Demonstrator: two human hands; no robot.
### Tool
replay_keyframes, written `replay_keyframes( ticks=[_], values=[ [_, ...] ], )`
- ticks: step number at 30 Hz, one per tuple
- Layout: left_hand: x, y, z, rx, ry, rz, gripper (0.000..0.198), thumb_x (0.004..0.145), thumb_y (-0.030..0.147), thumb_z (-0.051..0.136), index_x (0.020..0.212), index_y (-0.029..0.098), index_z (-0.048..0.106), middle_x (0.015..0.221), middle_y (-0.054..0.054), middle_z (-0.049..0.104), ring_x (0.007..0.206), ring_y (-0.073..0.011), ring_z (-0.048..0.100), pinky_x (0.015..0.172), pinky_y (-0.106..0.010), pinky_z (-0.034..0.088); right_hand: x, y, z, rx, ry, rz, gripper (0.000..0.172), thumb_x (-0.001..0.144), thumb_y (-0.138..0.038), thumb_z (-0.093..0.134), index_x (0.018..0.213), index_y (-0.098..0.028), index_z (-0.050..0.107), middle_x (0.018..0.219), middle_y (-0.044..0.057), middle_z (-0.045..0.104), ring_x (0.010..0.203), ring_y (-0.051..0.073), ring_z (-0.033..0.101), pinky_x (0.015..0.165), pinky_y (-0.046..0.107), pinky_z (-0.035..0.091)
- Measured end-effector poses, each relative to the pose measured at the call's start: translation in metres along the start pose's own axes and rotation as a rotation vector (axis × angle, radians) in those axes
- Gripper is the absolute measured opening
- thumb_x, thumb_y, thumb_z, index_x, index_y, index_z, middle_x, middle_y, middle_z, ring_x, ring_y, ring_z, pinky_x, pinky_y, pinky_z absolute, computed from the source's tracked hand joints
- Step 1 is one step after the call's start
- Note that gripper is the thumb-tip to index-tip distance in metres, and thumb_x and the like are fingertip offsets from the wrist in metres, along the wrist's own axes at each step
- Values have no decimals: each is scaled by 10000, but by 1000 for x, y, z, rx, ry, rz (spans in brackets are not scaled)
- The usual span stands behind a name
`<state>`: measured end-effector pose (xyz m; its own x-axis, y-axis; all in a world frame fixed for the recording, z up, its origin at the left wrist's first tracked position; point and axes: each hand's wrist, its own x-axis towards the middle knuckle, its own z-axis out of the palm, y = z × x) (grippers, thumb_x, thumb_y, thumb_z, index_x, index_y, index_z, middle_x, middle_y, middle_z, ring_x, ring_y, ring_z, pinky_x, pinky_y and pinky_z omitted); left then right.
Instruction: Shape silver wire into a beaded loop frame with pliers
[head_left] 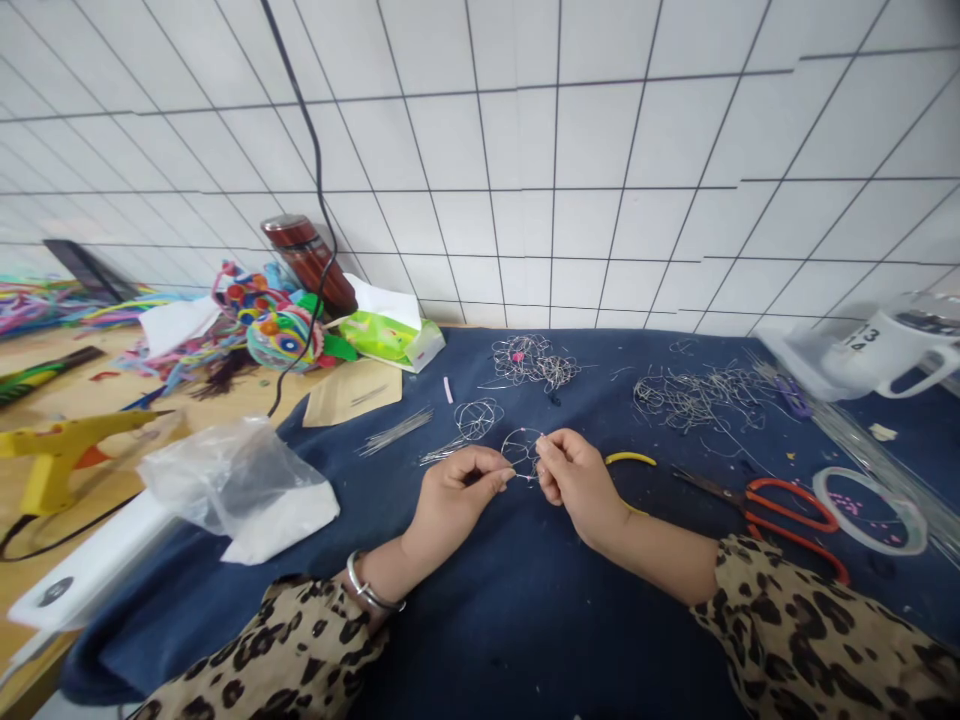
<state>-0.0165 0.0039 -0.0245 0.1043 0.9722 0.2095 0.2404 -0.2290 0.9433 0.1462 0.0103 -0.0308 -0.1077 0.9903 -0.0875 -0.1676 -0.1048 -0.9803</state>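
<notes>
Between my two hands is a small round wire frame [520, 431] with tiny pink bits on its rim. My left hand [459, 492] pinches its lower left edge between thumb and finger. At its right side, the fingers of my right hand [576, 475] are closed on it. Just behind lies a loose coil of thin wire [478, 418], beside a bundle of straight wires [444, 450]. Yellow-handled pliers [631, 458] are partly hidden behind my right forearm.
Tangled wire piles [534, 362] lie toward the wall. Red-handled scissors [791, 500], a round dish with pink beads [870, 510] and a white mug [896, 350] are at right. A plastic bag [247, 480], yellow glue gun [71, 450] and red flask [311, 262] are at left.
</notes>
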Motion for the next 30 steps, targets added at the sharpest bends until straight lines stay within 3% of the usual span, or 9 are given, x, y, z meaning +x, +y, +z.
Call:
replay_keyframes(
  ticks=[6, 16, 21, 30],
  values=[
    [1, -2, 0, -133, -24, -128, 122, 729, 251, 656, 695, 148, 603, 643, -6, 606, 587, -116, 528, 576, -230, 438, 3, -3, -3, -6, -33, -27, 271, 805, -456, 504, 763, -190, 466, 560, -59, 490, 425, 57, 406, 391, 182, 311],
    [6, -5, -5, -206, 72, -143, 136, 718, 246, 662, 677, 138, 591, 600, 8, 575, 550, -93, 491, 545, -207, 409, 4, -4, -7, -193, -87, -133, 283, 807, -381, 506, 1039, -220, 536, 658, -40, 498, 526, 78, 451, 489, 213, 384],
    [7, -5, -6, -234, 77, -164, 132, 702, 243, 669, 671, 142, 590, 587, 8, 586, 547, -100, 510, 557, -215, 418, 4, -3, -8, -237, -91, -150, 293, 801, -353, 507, 1066, -232, 536, 772, -8, 537, 622, 100, 504, 523, 223, 411],
    [6, -8, -6, -332, 36, -246, 135, 710, 233, 672, 738, 137, 581, 626, -4, 624, 585, -109, 557, 584, -224, 445, 3, -1, -4, -169, -96, -128, 373, 760, -279, 548, 1112, -226, 437, 760, -22, 567, 587, 94, 521, 506, 222, 409]
  ],
)
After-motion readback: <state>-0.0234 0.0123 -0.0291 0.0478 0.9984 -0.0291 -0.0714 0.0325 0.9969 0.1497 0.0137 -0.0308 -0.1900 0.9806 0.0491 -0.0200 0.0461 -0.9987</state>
